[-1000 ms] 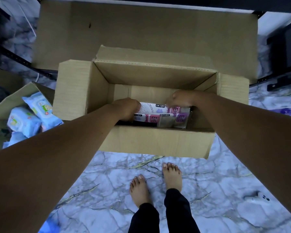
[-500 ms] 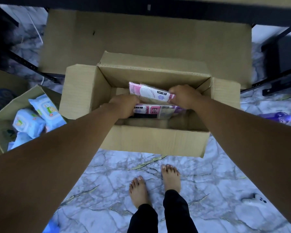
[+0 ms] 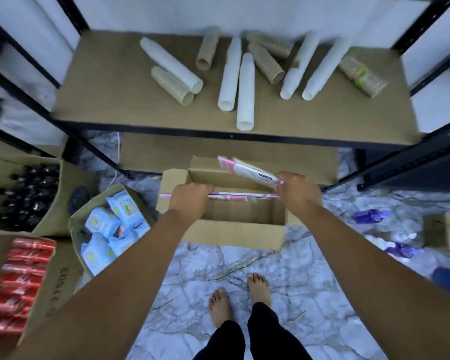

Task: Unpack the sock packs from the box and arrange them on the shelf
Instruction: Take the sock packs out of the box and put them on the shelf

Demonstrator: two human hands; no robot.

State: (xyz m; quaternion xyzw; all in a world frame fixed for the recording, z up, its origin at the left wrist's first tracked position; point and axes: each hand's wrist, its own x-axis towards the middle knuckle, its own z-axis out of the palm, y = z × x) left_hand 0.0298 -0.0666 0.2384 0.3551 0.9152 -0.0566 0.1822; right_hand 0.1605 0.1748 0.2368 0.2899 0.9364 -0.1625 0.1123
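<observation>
A person stands barefoot on a marble floor, both arms stretched over an open cardboard box [image 3: 218, 229]. The left hand [image 3: 190, 201] and right hand [image 3: 298, 193] are each closed on opposite ends of a flat stack of pink sock packs [image 3: 242, 196], held level above the box's far edge. One loose pack [image 3: 247, 170] on top tilts upward, apparently pinched only at its right end. It looks likely to slide off and drop back into the box. The shelf [image 3: 109, 100] ahead is strewn with cup stacks [image 3: 234, 74] across its middle and right; its left corner is bare, so careless placing could set the stacks rolling.
</observation>
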